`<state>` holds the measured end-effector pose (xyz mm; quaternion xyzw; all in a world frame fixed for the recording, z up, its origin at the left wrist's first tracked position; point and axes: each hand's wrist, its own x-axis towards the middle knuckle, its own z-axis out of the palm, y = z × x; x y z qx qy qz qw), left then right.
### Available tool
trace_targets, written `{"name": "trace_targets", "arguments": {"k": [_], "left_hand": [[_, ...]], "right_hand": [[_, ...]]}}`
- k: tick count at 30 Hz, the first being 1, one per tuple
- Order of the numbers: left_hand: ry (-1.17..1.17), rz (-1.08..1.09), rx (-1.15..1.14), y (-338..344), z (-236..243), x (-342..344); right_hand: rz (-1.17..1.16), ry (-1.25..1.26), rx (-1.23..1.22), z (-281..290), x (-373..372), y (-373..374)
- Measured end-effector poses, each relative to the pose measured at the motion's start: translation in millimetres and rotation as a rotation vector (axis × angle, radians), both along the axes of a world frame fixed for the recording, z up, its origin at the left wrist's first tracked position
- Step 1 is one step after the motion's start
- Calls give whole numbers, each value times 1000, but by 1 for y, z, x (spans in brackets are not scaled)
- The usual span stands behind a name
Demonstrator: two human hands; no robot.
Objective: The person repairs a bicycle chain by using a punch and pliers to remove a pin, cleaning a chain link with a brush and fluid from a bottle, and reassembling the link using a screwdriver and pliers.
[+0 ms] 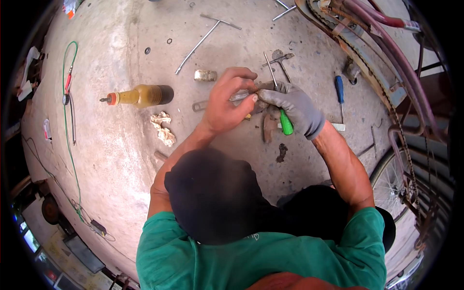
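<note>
My left hand (228,101) is bare, its thumb and fingers drawn together at the fingertips of the other hand. Whatever small piece lies between them is too hidden to make out. A grey work glove covers my right hand (296,107), which is closed round a screwdriver with a green handle (286,123). Its thin metal shaft points up and away from me, past the fingers. Under the hands lie metal tools, partly covered; the slotted end of a flat wrench (198,106) sticks out to the left. A worn brownish metal piece (268,128) rests just below the hands.
On the concrete floor, a bottle of yellowish liquid (145,95), crumpled cloth (164,129) and a silvery block (205,75) lie to the left. A T-handle wrench (198,47) lies beyond. To the right are a blue-handled screwdriver (340,92) and a bicycle frame with chain (411,79).
</note>
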<state>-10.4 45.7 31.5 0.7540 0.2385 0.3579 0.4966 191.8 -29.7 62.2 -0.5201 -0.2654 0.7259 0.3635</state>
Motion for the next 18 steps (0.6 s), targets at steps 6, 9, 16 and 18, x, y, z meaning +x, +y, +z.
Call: {"name": "trace_targets", "arguments": {"k": [6,9,16,18], "left_hand": [[62,-54,116,21,7,13],[55,-47,84,20,9,19],[235,60,69,22,-54,13],[329,40,135,18,-88,10]], "right_hand": [[7,-237,77,16,13,7],[-92,-145,140,2,15,6],[-189,-114,161,-19,30,-1],[-201,-134,147,-26,32,-3]]}}
